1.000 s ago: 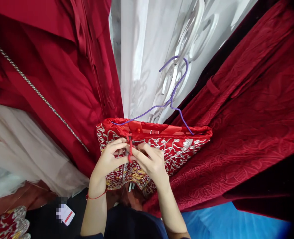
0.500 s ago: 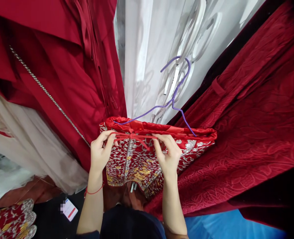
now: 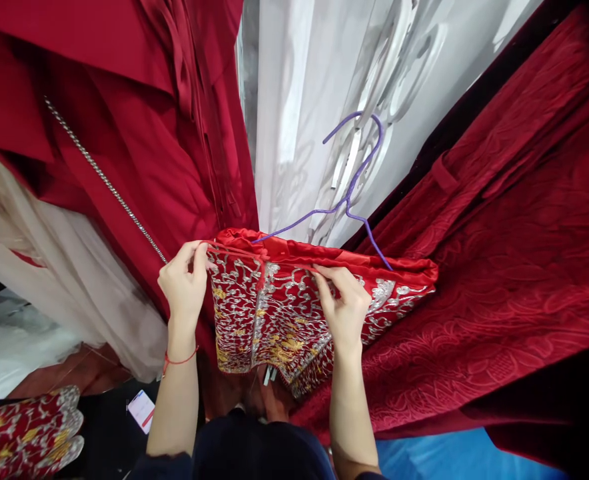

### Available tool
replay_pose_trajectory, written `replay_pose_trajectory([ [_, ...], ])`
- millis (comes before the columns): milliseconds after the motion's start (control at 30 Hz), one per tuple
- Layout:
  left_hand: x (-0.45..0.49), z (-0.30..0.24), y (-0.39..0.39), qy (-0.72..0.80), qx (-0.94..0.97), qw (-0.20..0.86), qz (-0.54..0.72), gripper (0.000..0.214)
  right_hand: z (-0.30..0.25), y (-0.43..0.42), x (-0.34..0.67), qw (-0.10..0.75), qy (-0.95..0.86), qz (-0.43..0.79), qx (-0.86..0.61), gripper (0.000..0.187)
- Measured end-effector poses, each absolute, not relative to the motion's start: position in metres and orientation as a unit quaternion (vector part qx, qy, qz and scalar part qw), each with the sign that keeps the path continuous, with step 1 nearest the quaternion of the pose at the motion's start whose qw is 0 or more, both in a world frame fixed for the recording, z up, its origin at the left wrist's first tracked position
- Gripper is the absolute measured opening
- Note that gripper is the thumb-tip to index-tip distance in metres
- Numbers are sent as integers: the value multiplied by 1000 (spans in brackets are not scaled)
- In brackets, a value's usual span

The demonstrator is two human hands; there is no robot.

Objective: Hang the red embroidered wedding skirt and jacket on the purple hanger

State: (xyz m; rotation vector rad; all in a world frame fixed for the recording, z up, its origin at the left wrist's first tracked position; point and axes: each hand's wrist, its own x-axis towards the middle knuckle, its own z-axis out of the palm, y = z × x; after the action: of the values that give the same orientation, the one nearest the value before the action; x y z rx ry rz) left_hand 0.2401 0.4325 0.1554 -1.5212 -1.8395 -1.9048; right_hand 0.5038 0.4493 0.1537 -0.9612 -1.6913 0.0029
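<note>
- Drawn farther apart since half a second ago, the two sides of a thin red fabric cord (image 3: 239, 253) are now stretched almost straight, the left side most of all.
- Its left side is pinched between thumb and fingers by the left hand (image 3: 182, 277), its right side likewise by the right hand (image 3: 344, 300); by pulling from opposite sides, tension seems to be put on the middle.
- The cord is held across the upper front of a dark-red garment with silver-and-gold embroidery and red satin lining (image 3: 239, 320).
- That garment is borne by a bent purple wire hanger (image 3: 348, 198), whose arms are set at its top opening, probably so that both hands are left free.
- The hanger's hook appears to be caught on white oval ringed metalwork (image 3: 437, 43).
- Farther out, the work is flanked by a plain red garment (image 3: 139, 133) on the left and a patterned red cloth (image 3: 514, 233) on the right.
</note>
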Motion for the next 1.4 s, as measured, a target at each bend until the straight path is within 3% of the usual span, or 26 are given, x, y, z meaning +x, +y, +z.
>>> replay_pose_trajectory([
  [200,234,162,421,-532,-575,1,-621,23,159,437,499,586,-693,-13,-419,14],
  [400,253,158,421,-441,-722,-68,-529,37,163,417,462,542,-757,-105,-350,39],
  [567,266,145,428,-457,-662,-90,-587,23,162,456,437,497,-768,-250,-316,26],
  [700,262,142,427,-450,-654,-108,-598,24,163,480,436,512,-759,-310,-256,16],
  [833,262,138,426,-443,-642,-85,-620,16,165,480,441,527,-754,-308,-242,14],
  [1000,266,130,424,-474,-591,17,-652,12,162,481,440,545,-740,-301,-254,14],
  [1167,251,131,414,-512,-617,50,-596,10,165,481,437,547,-734,-290,-278,17],
  [1300,245,139,406,-454,-703,-15,-547,35,161,465,446,531,-739,-278,-306,30],
  [1400,258,145,404,-440,-681,54,-583,51,142,452,453,616,-665,-267,-327,31],
])
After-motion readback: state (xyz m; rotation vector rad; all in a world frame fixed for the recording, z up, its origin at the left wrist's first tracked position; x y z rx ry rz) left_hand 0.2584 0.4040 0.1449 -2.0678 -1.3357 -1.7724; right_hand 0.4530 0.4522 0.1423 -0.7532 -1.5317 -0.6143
